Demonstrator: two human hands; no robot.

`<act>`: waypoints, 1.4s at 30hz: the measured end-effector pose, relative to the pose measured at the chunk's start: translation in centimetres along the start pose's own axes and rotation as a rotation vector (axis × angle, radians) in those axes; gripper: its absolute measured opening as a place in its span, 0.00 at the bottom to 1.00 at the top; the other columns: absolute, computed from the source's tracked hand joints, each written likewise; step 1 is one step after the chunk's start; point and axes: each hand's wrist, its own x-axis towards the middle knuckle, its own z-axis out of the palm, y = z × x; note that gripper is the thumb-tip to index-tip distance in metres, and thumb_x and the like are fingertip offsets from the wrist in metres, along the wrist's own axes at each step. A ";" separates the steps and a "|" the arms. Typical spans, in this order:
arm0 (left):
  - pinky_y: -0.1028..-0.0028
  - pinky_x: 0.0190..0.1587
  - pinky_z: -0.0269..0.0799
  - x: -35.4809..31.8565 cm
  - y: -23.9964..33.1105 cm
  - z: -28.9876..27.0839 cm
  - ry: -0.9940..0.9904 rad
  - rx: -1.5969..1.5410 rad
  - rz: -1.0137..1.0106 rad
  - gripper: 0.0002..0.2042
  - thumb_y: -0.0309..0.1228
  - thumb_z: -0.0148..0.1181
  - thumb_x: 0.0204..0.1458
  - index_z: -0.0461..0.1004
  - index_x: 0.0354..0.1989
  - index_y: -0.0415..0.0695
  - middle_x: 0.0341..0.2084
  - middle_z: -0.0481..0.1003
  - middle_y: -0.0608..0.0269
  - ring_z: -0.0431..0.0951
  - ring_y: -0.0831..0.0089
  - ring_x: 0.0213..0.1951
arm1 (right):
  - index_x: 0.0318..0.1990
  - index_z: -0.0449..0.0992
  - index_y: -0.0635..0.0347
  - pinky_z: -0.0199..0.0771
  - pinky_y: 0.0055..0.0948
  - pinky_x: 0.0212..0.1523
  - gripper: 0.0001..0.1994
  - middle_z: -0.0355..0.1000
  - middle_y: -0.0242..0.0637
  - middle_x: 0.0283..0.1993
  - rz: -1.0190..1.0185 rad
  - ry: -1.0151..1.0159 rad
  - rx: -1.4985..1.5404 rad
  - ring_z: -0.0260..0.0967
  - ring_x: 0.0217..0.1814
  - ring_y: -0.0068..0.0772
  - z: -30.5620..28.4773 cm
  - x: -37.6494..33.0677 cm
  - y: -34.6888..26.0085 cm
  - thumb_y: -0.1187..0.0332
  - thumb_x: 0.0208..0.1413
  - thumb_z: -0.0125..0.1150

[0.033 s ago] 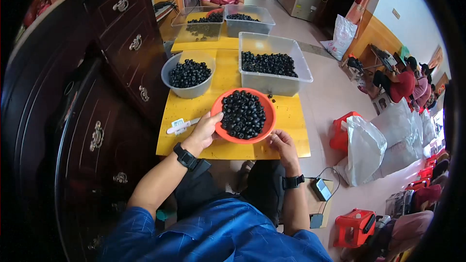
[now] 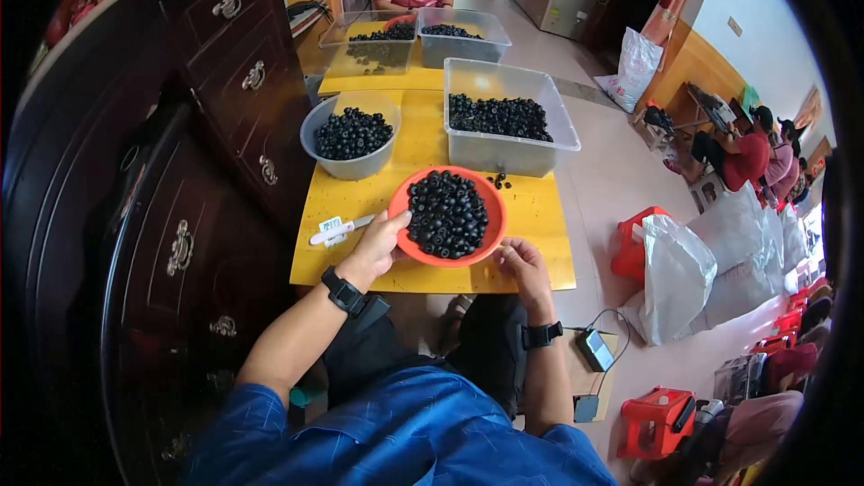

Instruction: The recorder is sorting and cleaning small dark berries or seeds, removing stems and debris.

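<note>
An orange-red bowl (image 2: pixel 500 232) full of small, round, shiny black pieces (image 2: pixel 445 214), some with a hole in the middle, is tilted toward me at the table's near part. My left hand (image 2: pixel 382 243) grips its left rim, thumb over the edge and fingers underneath. At the lower right rim is my right hand (image 2: pixel 524 268), its fingers curled and pinched at the edge. Several loose black pieces lie on the table just beyond the bowl's right rim. A knife (image 2: pixel 335 231) with a pale handle rests left of my left hand, across a small white-and-blue label.
On the yellow table (image 2: pixel 315 256), a round translucent tub (image 2: pixel 355 169) and a clear rectangular bin (image 2: pixel 513 155) hold more black pieces. Two further bins stand beyond, before a seated person in pink. A dark cabinet (image 2: pixel 162 324) borders the left; sacks (image 2: pixel 679 279) and red stools (image 2: pixel 657 418) are right.
The bowl has shifted slightly left and toward me, uncovering more loose black pieces beyond its right rim. Both hands stay at its edge.
</note>
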 end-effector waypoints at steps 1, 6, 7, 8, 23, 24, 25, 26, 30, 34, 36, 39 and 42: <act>0.71 0.33 0.82 -0.4 -0.7 -0.6 0.053 0.013 -0.010 0.15 0.34 0.48 0.65 0.67 0.59 0.50 0.47 0.77 0.67 0.81 0.75 0.41 | 0.51 0.73 0.61 0.70 0.18 0.43 0.11 0.76 0.30 0.41 0.003 0.070 -0.030 0.72 0.41 0.19 1.0 -0.4 -0.6 0.67 0.66 0.54; 0.74 0.24 0.76 0.7 -3.7 -3.4 0.180 0.083 0.001 0.13 0.38 0.51 0.63 0.69 0.54 0.53 0.39 0.78 0.69 0.80 0.76 0.35 | 0.52 0.70 0.62 0.71 0.19 0.39 0.12 0.74 0.29 0.39 -0.046 0.121 0.012 0.70 0.37 0.18 3.2 0.1 1.3 0.67 0.65 0.56; 0.74 0.24 0.76 1.0 -4.2 -3.0 0.182 0.107 0.016 0.13 0.39 0.51 0.62 0.70 0.53 0.53 0.38 0.78 0.69 0.79 0.76 0.34 | 0.52 0.70 0.63 0.71 0.19 0.37 0.13 0.73 0.29 0.39 -0.051 0.125 0.025 0.69 0.35 0.17 3.3 0.0 1.7 0.67 0.65 0.56; 0.73 0.23 0.76 1.2 -4.5 -2.7 0.184 0.132 0.034 0.13 0.40 0.52 0.62 0.70 0.52 0.53 0.38 0.78 0.68 0.79 0.76 0.32 | 0.52 0.70 0.63 0.71 0.19 0.37 0.13 0.73 0.29 0.39 -0.055 0.122 0.017 0.69 0.35 0.17 3.1 0.3 2.6 0.67 0.65 0.56; 0.76 0.20 0.71 -2.9 -3.1 -3.2 0.078 0.775 -0.005 0.14 0.39 0.52 0.61 0.73 0.32 0.40 0.21 0.74 0.66 0.74 0.76 0.19 | 0.54 0.70 0.63 0.73 0.20 0.32 0.17 0.74 0.35 0.41 -0.282 0.292 -0.356 0.71 0.33 0.20 2.9 2.3 4.8 0.66 0.61 0.62; 0.76 0.20 0.71 -2.8 -3.0 -2.7 0.082 0.811 -0.013 0.15 0.39 0.51 0.61 0.74 0.32 0.39 0.21 0.74 0.65 0.75 0.76 0.19 | 0.54 0.70 0.63 0.73 0.20 0.32 0.19 0.74 0.34 0.41 -0.296 0.299 -0.387 0.71 0.33 0.19 2.7 2.3 4.9 0.65 0.60 0.64; 0.76 0.20 0.71 -2.5 -3.1 -2.3 0.079 0.829 -0.007 0.15 0.40 0.52 0.61 0.74 0.31 0.39 0.20 0.75 0.65 0.75 0.76 0.18 | 0.54 0.70 0.63 0.73 0.20 0.32 0.19 0.74 0.34 0.41 -0.297 0.290 -0.393 0.71 0.33 0.19 2.8 2.3 4.7 0.65 0.60 0.64; 0.75 0.20 0.71 -2.4 -3.3 -1.9 0.082 0.850 -0.013 0.15 0.40 0.53 0.59 0.75 0.31 0.39 0.20 0.76 0.64 0.75 0.75 0.18 | 0.55 0.70 0.63 0.74 0.27 0.41 0.21 0.73 0.41 0.46 -0.278 0.309 -0.508 0.72 0.42 0.29 2.8 2.1 4.5 0.66 0.56 0.66; 0.73 0.22 0.71 -2.6 -4.7 -1.8 0.084 0.982 0.092 0.16 0.42 0.55 0.58 0.78 0.30 0.40 0.19 0.77 0.62 0.76 0.75 0.18 | 0.57 0.69 0.64 0.65 0.41 0.62 0.26 0.67 0.54 0.58 -0.695 0.420 -1.104 0.65 0.62 0.51 5.1 1.0 3.1 0.68 0.50 0.68; 0.72 0.24 0.73 -2.7 -5.0 -1.8 0.058 1.094 0.316 0.18 0.44 0.56 0.58 0.79 0.29 0.41 0.17 0.76 0.63 0.76 0.74 0.17 | 0.59 0.69 0.60 0.58 0.46 0.67 0.28 0.63 0.53 0.63 -0.739 0.236 -1.236 0.59 0.66 0.58 8.4 0.7 1.0 0.65 0.50 0.68; 0.71 0.26 0.73 -2.7 -4.7 -1.0 0.105 0.877 0.081 0.18 0.45 0.56 0.58 0.78 0.27 0.41 0.16 0.76 0.63 0.77 0.72 0.17 | 0.59 0.69 0.59 0.59 0.47 0.67 0.27 0.64 0.54 0.63 -0.743 0.178 -1.275 0.60 0.65 0.58 8.9 0.8 1.2 0.64 0.50 0.67; 0.70 0.26 0.74 -2.6 -5.0 -0.5 0.064 0.919 0.124 0.19 0.45 0.56 0.58 0.78 0.27 0.41 0.16 0.76 0.62 0.78 0.71 0.18 | 0.56 0.71 0.60 0.62 0.46 0.65 0.24 0.65 0.55 0.61 -0.769 0.063 -1.171 0.62 0.64 0.57 9.7 0.9 3.0 0.67 0.50 0.64; 0.65 0.29 0.74 -1.8 -6.3 -1.1 0.136 1.072 0.321 0.20 0.47 0.54 0.58 0.78 0.24 0.42 0.14 0.76 0.58 0.79 0.65 0.21 | 0.55 0.72 0.60 0.62 0.46 0.65 0.21 0.65 0.55 0.61 -0.777 0.058 -1.120 0.62 0.64 0.57 10.3 1.1 3.3 0.72 0.50 0.62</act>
